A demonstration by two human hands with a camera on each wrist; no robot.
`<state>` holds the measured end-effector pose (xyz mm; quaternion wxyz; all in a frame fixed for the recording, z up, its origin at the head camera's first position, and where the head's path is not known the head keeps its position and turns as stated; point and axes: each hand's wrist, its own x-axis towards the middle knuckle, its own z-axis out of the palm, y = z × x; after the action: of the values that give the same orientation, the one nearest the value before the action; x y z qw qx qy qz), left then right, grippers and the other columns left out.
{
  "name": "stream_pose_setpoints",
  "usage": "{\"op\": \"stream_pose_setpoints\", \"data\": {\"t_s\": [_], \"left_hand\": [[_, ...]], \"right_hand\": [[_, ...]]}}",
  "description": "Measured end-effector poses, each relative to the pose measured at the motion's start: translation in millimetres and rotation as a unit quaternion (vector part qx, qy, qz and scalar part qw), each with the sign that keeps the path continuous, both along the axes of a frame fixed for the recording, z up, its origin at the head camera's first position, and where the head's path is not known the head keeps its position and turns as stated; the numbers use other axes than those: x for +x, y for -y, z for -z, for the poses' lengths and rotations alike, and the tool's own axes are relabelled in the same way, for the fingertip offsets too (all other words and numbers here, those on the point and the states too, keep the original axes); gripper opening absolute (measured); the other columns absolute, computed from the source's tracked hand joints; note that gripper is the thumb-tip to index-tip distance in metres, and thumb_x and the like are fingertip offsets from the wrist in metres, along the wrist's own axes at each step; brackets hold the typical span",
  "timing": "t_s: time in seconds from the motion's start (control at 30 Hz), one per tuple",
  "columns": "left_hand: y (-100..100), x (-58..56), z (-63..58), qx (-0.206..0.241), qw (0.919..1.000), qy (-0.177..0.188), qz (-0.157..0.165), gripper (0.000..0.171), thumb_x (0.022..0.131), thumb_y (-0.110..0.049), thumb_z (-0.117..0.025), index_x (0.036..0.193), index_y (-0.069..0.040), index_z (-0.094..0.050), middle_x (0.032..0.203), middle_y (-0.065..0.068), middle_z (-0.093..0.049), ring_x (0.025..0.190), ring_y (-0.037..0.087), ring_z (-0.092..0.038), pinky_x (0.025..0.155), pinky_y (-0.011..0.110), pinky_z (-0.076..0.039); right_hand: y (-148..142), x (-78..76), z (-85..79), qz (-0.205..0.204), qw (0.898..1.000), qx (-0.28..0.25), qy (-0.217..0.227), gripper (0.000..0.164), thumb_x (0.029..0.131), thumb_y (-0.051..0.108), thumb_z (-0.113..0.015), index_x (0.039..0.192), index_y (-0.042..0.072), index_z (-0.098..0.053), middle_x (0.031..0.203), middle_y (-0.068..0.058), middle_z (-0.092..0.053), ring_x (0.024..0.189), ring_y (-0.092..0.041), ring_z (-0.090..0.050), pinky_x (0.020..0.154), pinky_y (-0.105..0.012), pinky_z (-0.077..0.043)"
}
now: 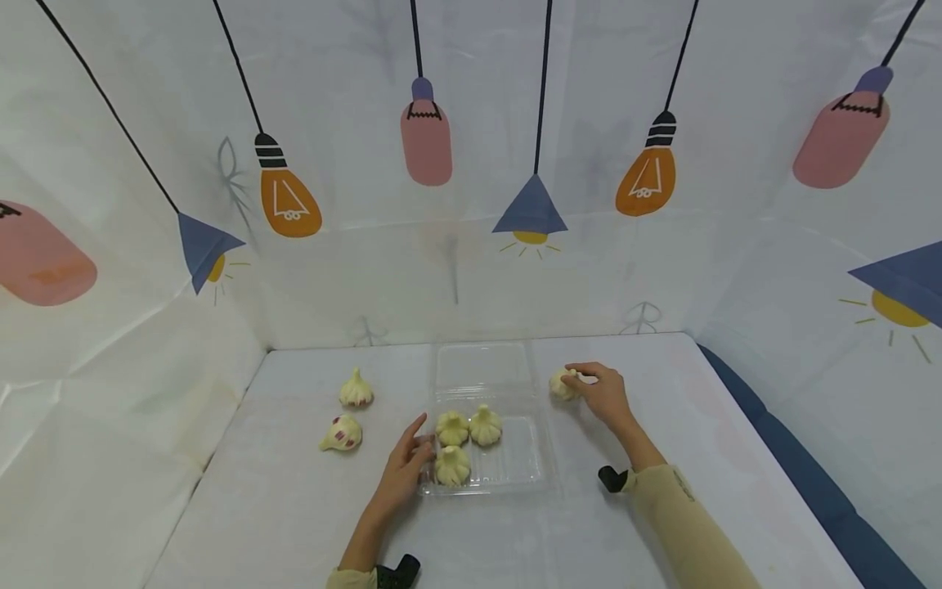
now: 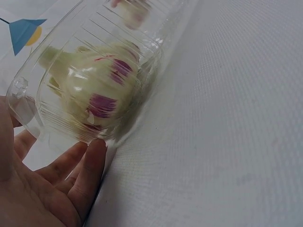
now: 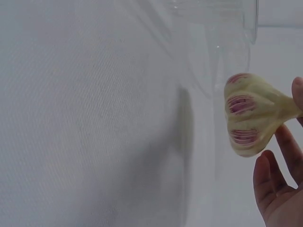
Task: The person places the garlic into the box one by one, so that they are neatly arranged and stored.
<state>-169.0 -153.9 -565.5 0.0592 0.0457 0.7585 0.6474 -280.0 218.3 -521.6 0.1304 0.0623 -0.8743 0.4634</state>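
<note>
My right hand [image 1: 605, 394] pinches a garlic bulb [image 1: 563, 385] by its stem, to the right of the clear plastic container. In the right wrist view that garlic bulb [image 3: 248, 115] shows purple streaks and hangs over the table, its shadow below. My left hand [image 1: 403, 468] rests with loose fingers against the left wall of the clear plastic container [image 1: 548, 458]. Inside, on its left side, sit three garlic bulbs [image 1: 452, 466]. Through the plastic, the left wrist view shows a purple-marked bulb [image 2: 97, 90] close to my fingertips [image 2: 97, 149].
Two more garlic bulbs, one upright [image 1: 356, 388] and one on its side [image 1: 342, 433], lie left of the container on the white table [image 1: 257, 491]. The container's lid [image 1: 482, 366] lies folded back toward the wall. A lamp-patterned white sheet [image 1: 471, 278] surrounds the table.
</note>
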Motion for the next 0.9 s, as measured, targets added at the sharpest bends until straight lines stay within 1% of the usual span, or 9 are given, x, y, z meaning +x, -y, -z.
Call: {"op": "stream_pose_setpoints", "data": {"t_s": [0.07,0.23,0.43,0.5,0.53,0.73,0.9], "left_hand": [[-1,-0.1,0.8,-0.006,1.0,-0.001,-0.003,0.054,0.104,-0.016,-0.047,0.153,-0.01,-0.027,0.133,0.028,-0.049,0.112,0.039,-0.055,0.08,0.043,-0.049],[-2,-1.4,7.5,-0.019,0.9997,-0.008,-0.014,0.054,0.104,-0.022,-0.048,0.154,-0.015,-0.029,0.134,0.025,-0.05,0.111,0.035,-0.056,0.081,0.042,-0.049],[-2,-0.8,8.2,-0.014,0.9997,-0.013,-0.018,0.054,0.103,-0.022,-0.049,0.153,-0.016,-0.03,0.132,0.024,-0.052,0.111,0.035,-0.057,0.08,0.041,-0.049],[-2,-0.3,7.9,-0.013,0.9997,-0.015,-0.017,0.054,0.104,-0.022,-0.048,0.153,-0.014,-0.029,0.132,0.025,-0.051,0.111,0.035,-0.057,0.079,0.041,-0.049],[-2,0.1,7.7,-0.011,0.9997,-0.017,-0.015,0.054,0.104,-0.021,-0.048,0.153,-0.012,-0.028,0.132,0.026,-0.051,0.11,0.036,-0.057,0.078,0.041,-0.05],[-3,2.5,6.5,-0.008,0.9997,-0.02,-0.012,0.054,0.104,-0.02,-0.046,0.154,-0.01,-0.026,0.133,0.029,-0.048,0.11,0.04,-0.056,0.072,0.039,-0.052],[-3,0.5,8.0,-0.009,0.9997,-0.017,-0.016,0.053,0.104,-0.021,-0.047,0.153,-0.013,-0.028,0.132,0.026,-0.05,0.109,0.037,-0.057,0.073,0.038,-0.051]], "right_hand": [[2,3.7,-3.3,-0.001,1.0,-0.003,0.001,0.034,0.084,0.026,-0.078,0.109,0.004,-0.074,0.113,-0.016,-0.068,0.106,-0.034,-0.06,0.084,-0.049,-0.049],[8,12.1,-11.8,-0.006,1.0,-0.005,-0.006,0.034,0.084,0.027,-0.078,0.109,0.005,-0.074,0.113,-0.014,-0.068,0.105,-0.032,-0.06,0.079,-0.045,-0.051],[14,18.1,-18.6,-0.012,1.0,-0.016,-0.016,0.03,0.082,0.024,-0.08,0.107,0.007,-0.075,0.109,-0.012,-0.07,0.101,-0.033,-0.062,0.07,-0.03,-0.05],[16,20.1,-20.2,-0.016,1.0,-0.018,-0.015,0.03,0.082,0.023,-0.08,0.107,0.007,-0.075,0.109,-0.011,-0.07,0.101,-0.033,-0.062,0.069,-0.027,-0.05],[17,21.5,-20.9,-0.019,1.0,-0.02,-0.013,0.03,0.082,0.023,-0.08,0.107,0.007,-0.075,0.11,-0.011,-0.069,0.101,-0.033,-0.062,0.069,-0.027,-0.05],[22,30.3,-22.6,-0.032,0.999,-0.027,-0.004,0.031,0.084,0.029,-0.078,0.108,0.011,-0.075,0.111,-0.007,-0.069,0.101,-0.032,-0.061,0.069,-0.029,-0.05],[27,37.0,-23.8,-0.045,0.998,-0.043,-0.013,0.029,0.083,0.027,-0.079,0.106,0.011,-0.075,0.109,-0.006,-0.069,0.093,-0.029,-0.062,0.065,-0.028,-0.05]]}}
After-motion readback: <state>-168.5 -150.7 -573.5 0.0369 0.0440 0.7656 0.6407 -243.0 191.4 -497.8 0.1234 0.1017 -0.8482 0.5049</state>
